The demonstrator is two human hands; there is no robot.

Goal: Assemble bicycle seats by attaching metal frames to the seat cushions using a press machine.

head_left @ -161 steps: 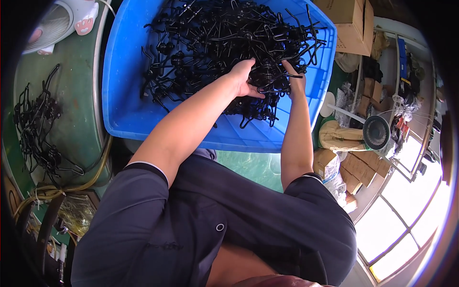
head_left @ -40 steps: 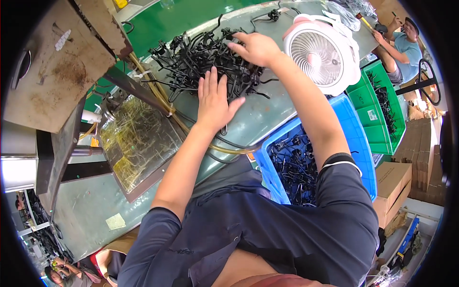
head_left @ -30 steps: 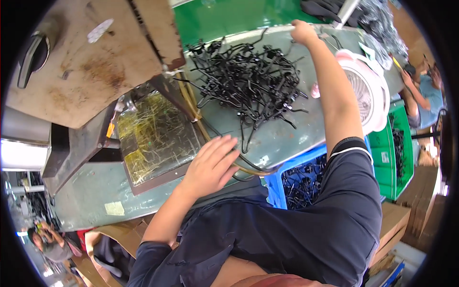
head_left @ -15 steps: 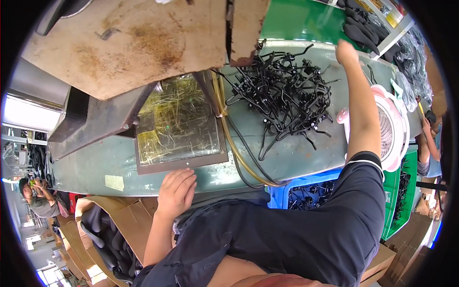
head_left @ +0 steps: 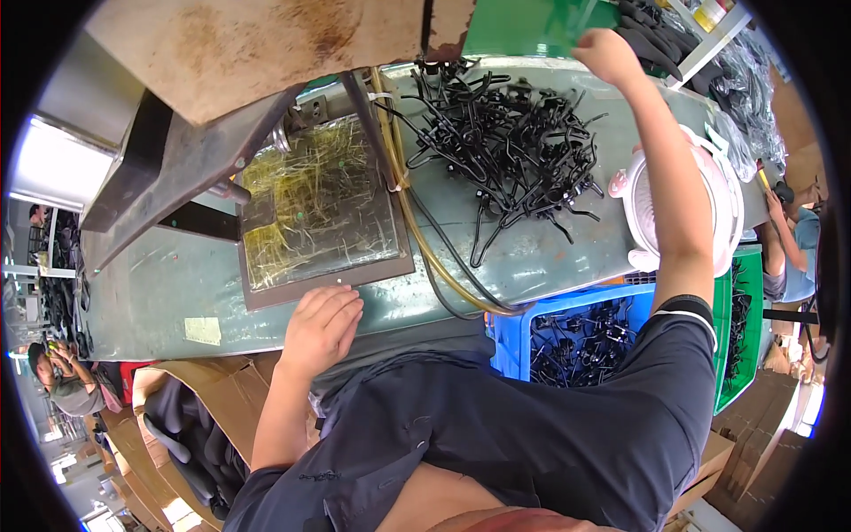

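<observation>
Locate the work at the upper center of the frame: a tangled pile of black bent-rod parts lies on your green bench. Several rod ends project from the lower side of the pile toward the near bench edge. Both of your hands are apart from the pile.

Your left hand is at center left, over the near bench edge, just beside the lower rim of a flat plate littered with yellow strands. Its fingers are together, loosely bent and released; no part is seen in them. Contact with the bench cannot be told.

Your right hand is at the upper right, beyond the pile and near the far bench edge, with the arm fully extended across a white and pink fan. Its fingers are curled inward; whether they grasp anything cannot be told.

A yellow hose runs between the plate and the pile. A stained panel occupies the upper left. At the lower right, below the bench edge, a blue bin contains more black parts; a green crate stands beyond it. At the lower left, a cardboard box holds dark padded pieces.
</observation>
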